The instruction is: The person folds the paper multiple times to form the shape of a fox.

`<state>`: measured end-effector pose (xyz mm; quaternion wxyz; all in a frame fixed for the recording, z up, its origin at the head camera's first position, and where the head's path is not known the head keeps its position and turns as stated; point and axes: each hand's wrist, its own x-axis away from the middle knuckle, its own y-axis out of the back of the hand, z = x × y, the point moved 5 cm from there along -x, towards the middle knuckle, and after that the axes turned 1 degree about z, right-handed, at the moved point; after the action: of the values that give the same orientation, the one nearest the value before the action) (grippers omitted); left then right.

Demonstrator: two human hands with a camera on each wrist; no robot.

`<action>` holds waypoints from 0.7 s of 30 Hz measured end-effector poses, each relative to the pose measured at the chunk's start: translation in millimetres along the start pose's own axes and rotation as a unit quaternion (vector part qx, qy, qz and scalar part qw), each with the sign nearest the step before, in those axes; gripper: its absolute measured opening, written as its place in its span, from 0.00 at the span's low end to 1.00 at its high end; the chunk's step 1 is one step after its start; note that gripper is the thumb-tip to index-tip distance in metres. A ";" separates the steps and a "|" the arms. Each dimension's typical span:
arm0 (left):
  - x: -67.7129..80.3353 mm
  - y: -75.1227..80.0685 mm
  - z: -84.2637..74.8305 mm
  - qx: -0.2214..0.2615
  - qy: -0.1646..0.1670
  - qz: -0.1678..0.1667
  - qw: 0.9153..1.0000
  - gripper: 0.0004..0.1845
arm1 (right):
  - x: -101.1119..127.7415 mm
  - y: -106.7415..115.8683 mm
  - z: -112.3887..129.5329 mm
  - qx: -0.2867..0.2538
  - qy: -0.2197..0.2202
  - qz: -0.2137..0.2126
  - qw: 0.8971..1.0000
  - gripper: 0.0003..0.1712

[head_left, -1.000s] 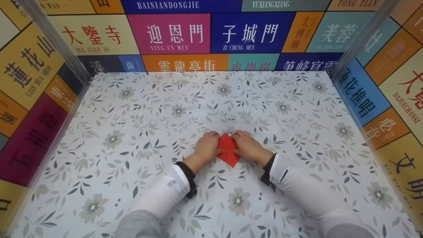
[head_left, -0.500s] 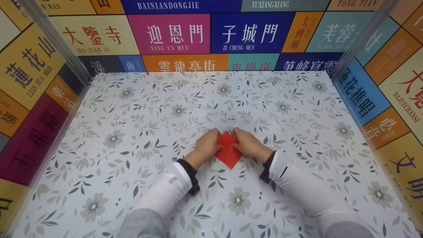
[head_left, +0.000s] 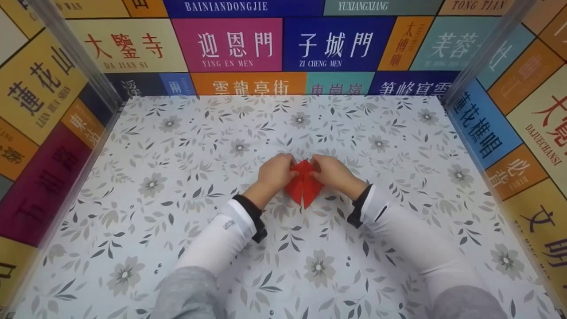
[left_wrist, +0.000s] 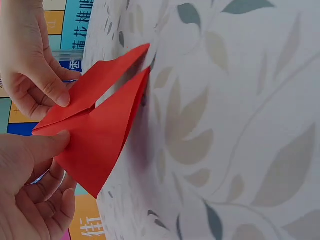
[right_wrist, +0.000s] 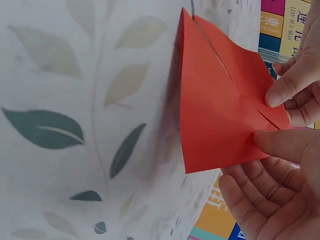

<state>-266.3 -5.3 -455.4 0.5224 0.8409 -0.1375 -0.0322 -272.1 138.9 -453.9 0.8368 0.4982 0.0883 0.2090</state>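
While both hands meet at the middle of the counter (head_left: 177, 168), one item is in work: a folded red paper (head_left: 304, 185), small, pointed at its near end, with two flaps parted along a centre slit. Position: lifted at its far end, near tip resting on or just above the floral covering; which of the two cannot be told.

Left hand (head_left: 275, 173): grip clamped on the paper's left upper edge, thumb on top, fingers curled beneath, as the left wrist view shows. Right hand (head_left: 333, 173): grip likewise pinched on the right upper edge, thumb pressed on the red face, fingers under it. The two hands sit just beside each other, paper between them.

Sleeves: white with dark cuffs, grey cloth further up the arms.

Surroundings: counter covered in white sheet printed with grey leaves and flowers; walls (head_left: 239, 44) on three sides, tiled in coloured panels bearing Chinese characters and romanised names.
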 end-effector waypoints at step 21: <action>-16.2 53.6 -22.4 -0.077 -0.135 -0.278 0.948 0.03 | -18.9 56.4 26.3 0.124 0.036 -0.153 0.980 0.04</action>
<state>-288.0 -3.8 -399.1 0.5323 0.7910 0.0349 -0.2996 -294.4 133.1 -393.0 0.7867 0.5714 0.2184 0.0838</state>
